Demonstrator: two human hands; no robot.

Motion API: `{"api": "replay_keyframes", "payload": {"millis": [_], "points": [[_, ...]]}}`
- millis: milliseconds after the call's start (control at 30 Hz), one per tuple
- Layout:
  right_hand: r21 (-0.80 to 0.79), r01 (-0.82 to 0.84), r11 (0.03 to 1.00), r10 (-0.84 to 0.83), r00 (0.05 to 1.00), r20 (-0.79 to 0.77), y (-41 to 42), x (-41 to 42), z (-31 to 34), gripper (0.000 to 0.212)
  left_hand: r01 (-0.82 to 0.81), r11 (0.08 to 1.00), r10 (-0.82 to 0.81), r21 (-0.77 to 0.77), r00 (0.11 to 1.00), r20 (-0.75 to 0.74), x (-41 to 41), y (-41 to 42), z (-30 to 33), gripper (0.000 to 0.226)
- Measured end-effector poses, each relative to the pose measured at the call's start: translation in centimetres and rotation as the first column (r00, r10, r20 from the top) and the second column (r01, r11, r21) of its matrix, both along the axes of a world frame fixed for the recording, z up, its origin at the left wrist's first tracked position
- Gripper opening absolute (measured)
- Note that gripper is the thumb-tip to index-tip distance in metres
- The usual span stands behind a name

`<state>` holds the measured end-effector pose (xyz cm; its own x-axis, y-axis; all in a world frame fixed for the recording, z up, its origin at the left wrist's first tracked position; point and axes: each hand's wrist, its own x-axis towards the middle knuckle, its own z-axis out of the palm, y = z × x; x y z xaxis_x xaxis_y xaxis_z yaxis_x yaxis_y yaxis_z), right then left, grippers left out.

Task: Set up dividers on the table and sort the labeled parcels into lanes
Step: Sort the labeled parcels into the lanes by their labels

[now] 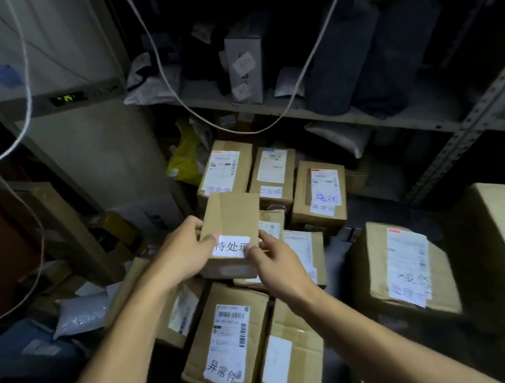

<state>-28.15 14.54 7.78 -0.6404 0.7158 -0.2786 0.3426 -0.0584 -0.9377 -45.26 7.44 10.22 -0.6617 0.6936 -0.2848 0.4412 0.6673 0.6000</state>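
Parcel (pixel 231 223) labeled "待处理" is gripped by fingers of left hand (pixel 186 251) and right hand (pixel 276 260).

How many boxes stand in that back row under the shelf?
3: the left box, the middle box and the right box, side by side beyond the held box. More may hide behind.

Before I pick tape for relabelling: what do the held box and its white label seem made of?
The held box looks like plain brown corrugated cardboard, matte, with a folded flap seam on top. Its white label looks like matte paper with rounded corners and black printed characters. Both hands, left hand and right hand, grip the box.
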Motion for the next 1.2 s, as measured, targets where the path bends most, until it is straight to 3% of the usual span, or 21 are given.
{"api": "replay_keyframes", "payload": {"millis": [200,300,500,667,767,1033,1200], "points": [[0.101,0.103,0.989,-0.101,0.994,-0.031,1.7,8.9,4.1,0.027,0.059,0.987,-0.072,0.148,0.994,0.087,8.1,1.8,2.0,0.026],[0.128,0.151,0.98,-0.149,0.988,-0.029,2.7,13.9,5.9,0.031,0.085,0.966,-0.128,0.245,0.978,0.165,12.8,3.5,3.5,0.017],[0.166,0.238,0.957,-0.235,0.971,-0.04,4.0,24.4,9.2,0.034,0.194,0.926,-0.258,0.324,0.952,0.166,22.3,5.8,6.4,0.017],[0.134,0.32,0.938,-0.313,0.947,-0.067,3.9,33.0,11.3,0.022,0.247,0.894,-0.363,0.374,0.889,0.279,30.4,7.0,8.7,0.046],[0.095,0.369,0.924,-0.365,0.929,-0.058,3.6,37.9,11.6,0.028,0.271,0.882,-0.398,0.387,0.867,0.299,35.0,6.9,8.8,0.051],[0.0,0.383,0.924,-0.383,0.924,-0.009,2.8,48.1,9.4,0.024,0.286,0.878,-0.432,0.384,0.818,0.381,44.2,5.6,6.2,0.028],[-0.012,0.407,0.913,-0.407,0.913,-0.021,3.1,49.6,8.8,0.038,0.284,0.872,-0.423,0.398,0.847,0.322,46.3,6.1,5.8,0.018]]}}
